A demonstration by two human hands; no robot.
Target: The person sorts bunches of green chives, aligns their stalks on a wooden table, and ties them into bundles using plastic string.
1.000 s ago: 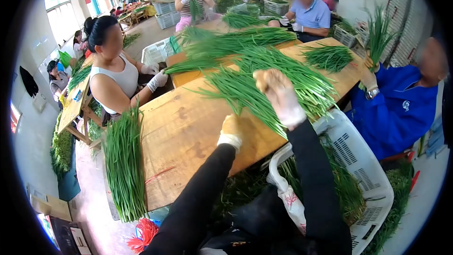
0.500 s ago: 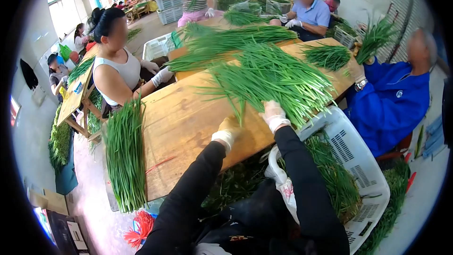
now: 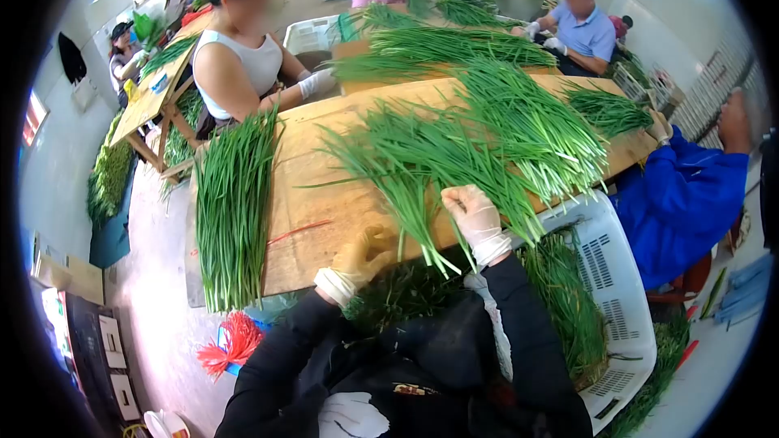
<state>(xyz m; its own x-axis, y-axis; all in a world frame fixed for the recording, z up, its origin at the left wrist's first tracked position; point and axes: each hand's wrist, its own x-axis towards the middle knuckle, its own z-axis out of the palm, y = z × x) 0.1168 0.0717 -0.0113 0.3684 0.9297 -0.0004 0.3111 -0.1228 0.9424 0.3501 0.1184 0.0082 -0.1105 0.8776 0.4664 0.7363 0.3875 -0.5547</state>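
My left hand, in a yellowish glove, hovers at the table's near edge with its fingers apart and nothing in them. Over loose garlic chives is my right hand, in a pale glove, its fingers curled closed. Stalks run close beside and behind these fingers; whether any are gripped is hidden. The loose chives fan across the wooden table, pale ends towards me and some past the edge. A thicker chive pile lies beyond, to the right. At the left end rests a long, neat chive bundle.
A red tie strip lies on the table. Below right stands a white crate holding greens; red strips hang at lower left. A co-worker in blue sits right, one in a white top across to the left.
My left hand has moved left and opened out. Chives near my right hand have spread towards me, over the edge. The blue-sleeved co-worker's raised bunch is no longer up. The view has shifted.
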